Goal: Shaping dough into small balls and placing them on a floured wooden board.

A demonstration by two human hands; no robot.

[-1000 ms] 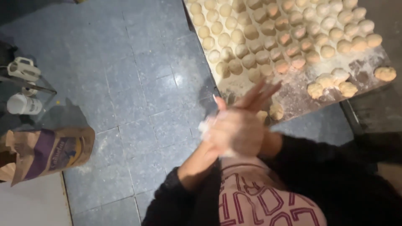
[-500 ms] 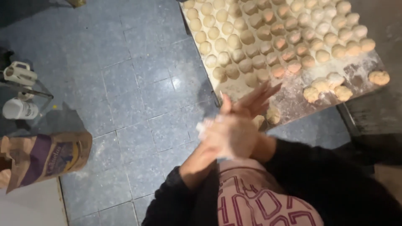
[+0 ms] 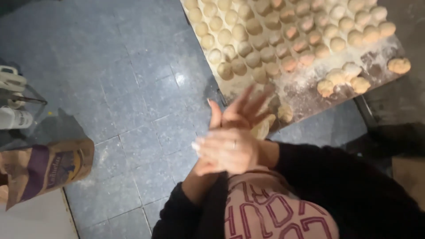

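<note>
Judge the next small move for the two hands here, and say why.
Probably set the dough piece down in the bare floured patch of the board. The right hand lies flat over the left hand, pressed together just short of the board's near edge, and rows of dough balls already fill the rest. The piece itself is hidden between the palms.

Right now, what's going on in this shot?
A person presses both palms together, the right hand laid across the left hand, whose fingers splay toward a floured board. Whether anything sits between the palms is hidden. The board carries rows of round dough balls, with a few looser ones near its right end. On the grey tiled floor at the left lies a brown paper bag.
</note>
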